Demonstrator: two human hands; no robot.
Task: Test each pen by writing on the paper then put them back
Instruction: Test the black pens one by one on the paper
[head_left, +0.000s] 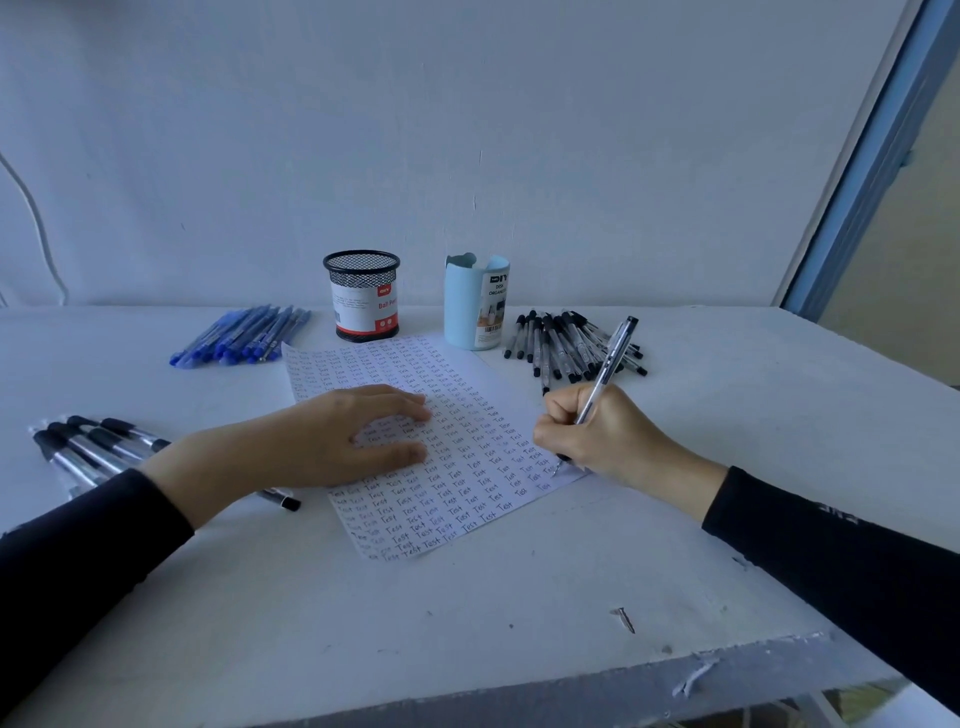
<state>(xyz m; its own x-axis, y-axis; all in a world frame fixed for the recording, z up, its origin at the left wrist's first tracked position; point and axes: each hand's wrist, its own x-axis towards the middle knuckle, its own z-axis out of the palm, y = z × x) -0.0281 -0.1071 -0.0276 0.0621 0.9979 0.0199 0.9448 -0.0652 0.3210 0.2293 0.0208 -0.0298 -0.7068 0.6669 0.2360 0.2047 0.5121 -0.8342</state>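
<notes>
While my right hand (597, 436) pinches the pen (609, 366) at the four-o'clock edge of the paper (467, 384), tip on the sheet, my left hand (332, 436) presses flat, fingers straight, toward nine o'clock. I judge the stroke could run off onto the table (467, 623) should the paper slip.

I've got the clear pen (608, 369) with black ends tilted in my right hand (597, 436), tip touching the right edge of the paper (457, 467). The white sheet lies flat, crammed with rows of "Test". Blue pens (241, 335) are heaped back left, black pens (566, 343) back right, and black-grip pens (88, 449) near left.
</notes>
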